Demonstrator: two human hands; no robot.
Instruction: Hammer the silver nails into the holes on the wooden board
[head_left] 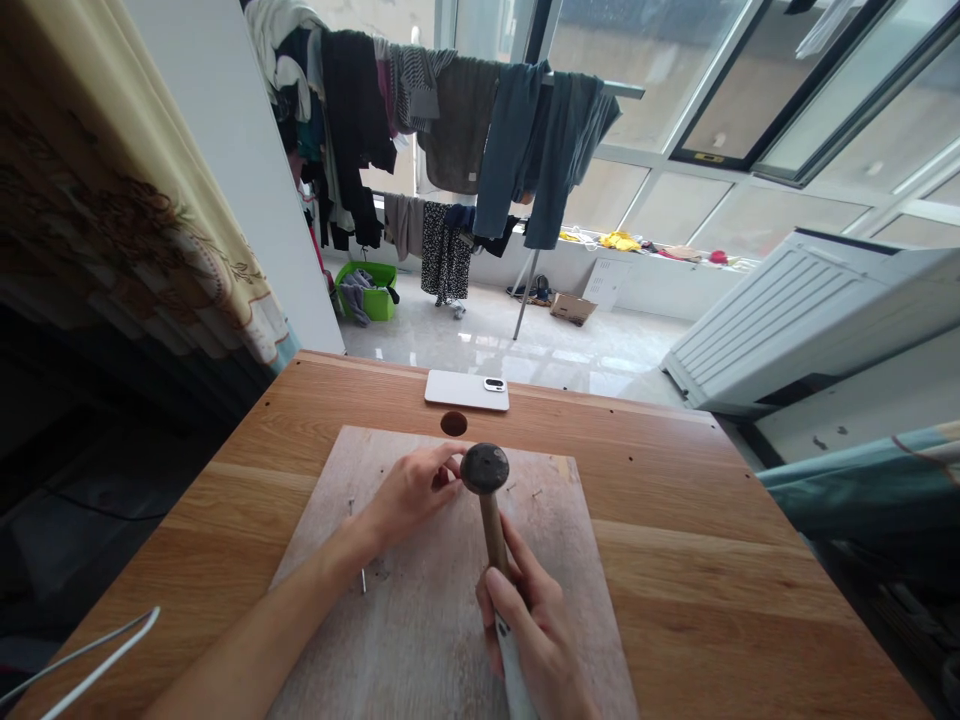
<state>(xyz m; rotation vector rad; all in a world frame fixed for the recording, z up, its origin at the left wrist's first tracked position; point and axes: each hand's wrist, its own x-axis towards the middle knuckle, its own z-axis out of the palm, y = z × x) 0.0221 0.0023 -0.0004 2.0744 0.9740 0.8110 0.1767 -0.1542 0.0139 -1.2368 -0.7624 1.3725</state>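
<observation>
My right hand (pixel 534 622) is wrapped round the wooden handle of a hammer (pixel 485 470), whose dark round head hangs over the far part of a grey board (pixel 420 620). My left hand (pixel 411 490) rests on the board just left of the hammer head, fingertips pinched together beside it. What they pinch is too small to make out. Several small nails (pixel 363 580) stick out of the board around the hands. The board lies on a wooden table (pixel 675 560).
A white phone (pixel 466 389) lies face down at the table's far edge, behind a round hole (pixel 453 423). A white wire hanger (pixel 90 655) sits at the near left corner. Beyond are a drying rack of clothes (pixel 480 130), a green basket (pixel 367 290) and a curtain (pixel 112 200).
</observation>
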